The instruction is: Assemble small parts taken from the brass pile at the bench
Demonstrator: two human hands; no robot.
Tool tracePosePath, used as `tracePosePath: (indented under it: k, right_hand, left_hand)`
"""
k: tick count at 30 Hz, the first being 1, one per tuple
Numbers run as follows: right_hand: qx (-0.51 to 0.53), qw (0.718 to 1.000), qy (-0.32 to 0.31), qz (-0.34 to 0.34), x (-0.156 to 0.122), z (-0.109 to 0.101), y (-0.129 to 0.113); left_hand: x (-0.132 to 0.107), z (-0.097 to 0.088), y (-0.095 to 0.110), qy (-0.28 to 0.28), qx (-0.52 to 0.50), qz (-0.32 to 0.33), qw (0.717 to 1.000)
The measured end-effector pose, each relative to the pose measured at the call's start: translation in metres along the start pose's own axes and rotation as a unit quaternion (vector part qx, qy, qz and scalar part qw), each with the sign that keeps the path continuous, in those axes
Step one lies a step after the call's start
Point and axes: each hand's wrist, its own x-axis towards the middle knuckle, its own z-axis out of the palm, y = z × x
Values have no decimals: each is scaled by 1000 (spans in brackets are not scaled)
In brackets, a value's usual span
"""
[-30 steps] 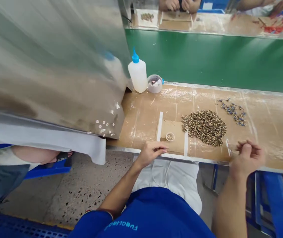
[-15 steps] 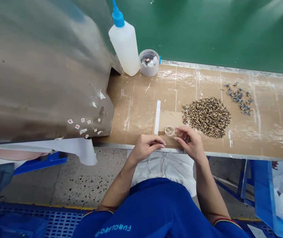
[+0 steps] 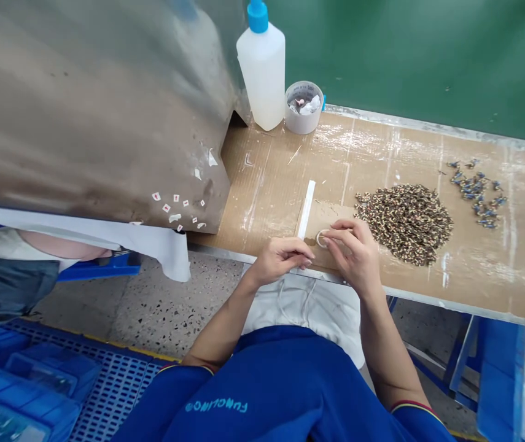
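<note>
While cardboard underlies the right hand — speckled floor shows below.

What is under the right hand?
A light cardboard piece shows beside the right hand, and the left edge of a small white ring shows by its fingers. The ring's right side and whatever lies beneath the palm are covered.

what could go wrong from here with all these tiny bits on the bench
The right hand is at the small round dish, partly covering it, so a slip of the fingers might nudge or tip it.
The pile of small parts lies loose right beside that hand, so a careless sweep could scatter some.
The bottle stands tall next to the tub; a knock could topple it, though both hands are well away.
</note>
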Motion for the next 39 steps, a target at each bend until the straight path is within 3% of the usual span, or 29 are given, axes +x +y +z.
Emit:
tracePosePath:
  k: [8, 11, 15, 18, 24, 28, 32, 36, 39]
  right_hand:
    - [-80, 996, -33, -16, 6, -13, -3]
    - [-22, 998, -57, -21, 5, -7, -3]
    - [-8, 999, -31, 4, 6, 3, 1]
    - [-20, 1000, -20, 9, 6, -1, 4]
    - [43, 997, -66, 18, 6, -5, 3]
    - [38, 999, -30, 13, 8, 4, 3]
    - [3, 1000, -3, 8, 7, -3, 8]
    - [50, 998, -37, 22, 3, -7, 9]
    - [99, 993, -10, 61, -1, -1, 7]
  left_hand:
    - [-1, 2, 3, 15, -52, -89, 995]
    - [0, 2, 4, 12, -38, -90, 995]
    - [0, 3, 4, 24, -31, -83, 996]
    - [-1, 3, 2, 29, -41, -77, 996]
    - [1, 3, 1, 18, -44, -79, 996]
    - [1, 2, 2, 25, -43, -76, 996]
    - [0, 3, 3, 21, -40, -79, 996]
    - [0, 4, 3, 29, -46, -77, 996]
    - [0, 5, 3, 36, -46, -80, 995]
